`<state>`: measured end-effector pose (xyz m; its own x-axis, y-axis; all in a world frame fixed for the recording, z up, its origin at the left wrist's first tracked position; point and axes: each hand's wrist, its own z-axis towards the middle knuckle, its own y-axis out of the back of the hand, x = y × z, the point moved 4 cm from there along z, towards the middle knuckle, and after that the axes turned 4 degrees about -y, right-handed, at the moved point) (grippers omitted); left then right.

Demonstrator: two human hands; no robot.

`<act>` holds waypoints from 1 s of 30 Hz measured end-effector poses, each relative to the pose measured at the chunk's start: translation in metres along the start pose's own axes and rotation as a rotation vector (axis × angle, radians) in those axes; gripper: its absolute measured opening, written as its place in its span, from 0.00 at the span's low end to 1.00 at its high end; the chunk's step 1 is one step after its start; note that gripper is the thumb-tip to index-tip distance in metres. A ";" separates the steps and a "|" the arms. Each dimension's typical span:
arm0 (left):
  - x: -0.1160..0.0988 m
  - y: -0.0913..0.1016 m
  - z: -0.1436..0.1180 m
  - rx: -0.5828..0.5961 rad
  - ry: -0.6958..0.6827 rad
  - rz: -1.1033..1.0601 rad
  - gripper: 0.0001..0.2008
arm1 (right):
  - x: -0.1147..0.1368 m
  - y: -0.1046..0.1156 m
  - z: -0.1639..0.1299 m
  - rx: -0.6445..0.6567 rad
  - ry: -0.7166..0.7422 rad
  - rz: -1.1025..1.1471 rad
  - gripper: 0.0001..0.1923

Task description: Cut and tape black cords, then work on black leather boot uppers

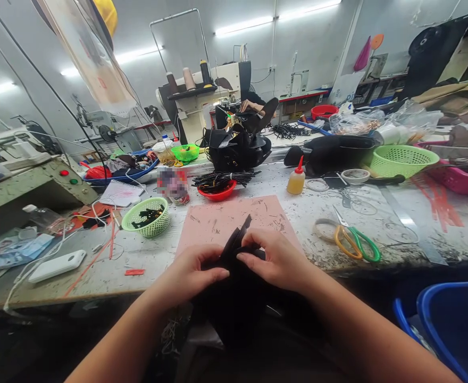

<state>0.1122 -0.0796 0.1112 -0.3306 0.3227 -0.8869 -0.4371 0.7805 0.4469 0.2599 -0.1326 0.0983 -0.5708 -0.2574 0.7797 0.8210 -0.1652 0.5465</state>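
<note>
Both hands hold a black piece of material (236,239) at the table's front edge; it looks like part of a bag, with a flap sticking up. My left hand (196,271) grips its left side, thumb on top and the other fingers mostly hidden behind. My right hand (272,258) pinches the right side between thumb and fingers. Below, the dark material blends into the shadow of my lap, so its lower outline cannot be made out. Under and beyond the hands lies a pink board (202,223) with dark marks.
Scissors (356,242) and a tape roll (325,230) lie right. A glue bottle (296,178) stands behind. A red bowl (218,192) holds black strips; a green basket (146,218) is left. Black bags (234,146) are piled farther back, near another person's hand (250,106).
</note>
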 end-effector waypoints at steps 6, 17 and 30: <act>-0.001 -0.001 0.001 0.043 -0.039 0.006 0.14 | 0.001 -0.002 0.000 -0.006 -0.036 -0.013 0.04; -0.018 0.001 0.007 -0.007 -0.039 0.460 0.06 | 0.001 -0.001 -0.005 -0.091 -0.050 0.107 0.05; -0.017 0.001 0.008 0.008 -0.093 0.334 0.09 | -0.004 0.002 -0.003 -0.107 -0.078 0.207 0.05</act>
<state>0.1243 -0.0800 0.1253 -0.3767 0.6080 -0.6989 -0.3109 0.6277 0.7137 0.2636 -0.1350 0.0950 -0.3858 -0.2225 0.8954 0.9149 -0.2171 0.3402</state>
